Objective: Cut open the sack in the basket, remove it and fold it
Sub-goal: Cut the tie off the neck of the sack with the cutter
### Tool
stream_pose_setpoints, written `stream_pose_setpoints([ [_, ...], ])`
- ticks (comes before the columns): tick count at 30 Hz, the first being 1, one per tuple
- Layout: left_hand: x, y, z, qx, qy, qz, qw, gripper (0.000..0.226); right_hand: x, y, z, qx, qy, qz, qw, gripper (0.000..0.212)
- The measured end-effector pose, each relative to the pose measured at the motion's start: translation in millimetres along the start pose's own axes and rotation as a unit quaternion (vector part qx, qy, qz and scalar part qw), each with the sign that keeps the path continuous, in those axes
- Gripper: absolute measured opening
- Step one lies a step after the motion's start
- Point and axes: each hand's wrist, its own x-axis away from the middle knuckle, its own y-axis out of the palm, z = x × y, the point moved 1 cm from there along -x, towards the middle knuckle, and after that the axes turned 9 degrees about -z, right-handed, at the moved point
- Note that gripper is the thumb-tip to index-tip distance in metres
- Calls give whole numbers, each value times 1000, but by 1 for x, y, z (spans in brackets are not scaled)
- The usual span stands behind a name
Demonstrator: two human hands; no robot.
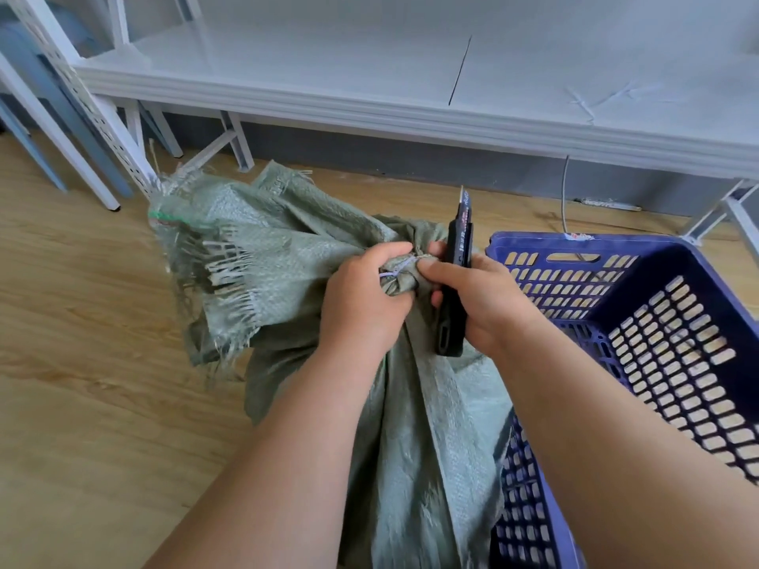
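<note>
A grey-green woven sack (287, 256) lies draped over the left wall of the blue slotted basket (673, 330) and spreads onto the wooden floor (82, 363) to the basket's left, its frayed edge farthest from the basket. Just left of the basket's far corner, the left hand (365, 305) grips the bunched, tied neck of the sack, fingers curled around the cloth beside a pale string (396, 273). The right hand (480, 301) holds a black utility knife (456, 281) upright against that same knot, fingers wrapped round the handle, its forefinger touching the cloth. Behind the basket stands a white shelf (369, 76).
</note>
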Motion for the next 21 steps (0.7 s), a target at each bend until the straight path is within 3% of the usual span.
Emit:
stream_pose_setpoints([
  [6,-1,5,-1,63,-10,33,997,45,-1,11,2,130,-54,23,990,19],
  [12,-2,-6,1,106,-20,-72,992,58,-4,11,-7,42,1,38,998,19],
  [15,-1,-11,2,127,-15,-66,990,49,-4,6,-10,30,10,20,999,9],
  [21,-1,-4,8,-10,0,-41,999,20,-5,5,-3,12,-32,75,997,18],
])
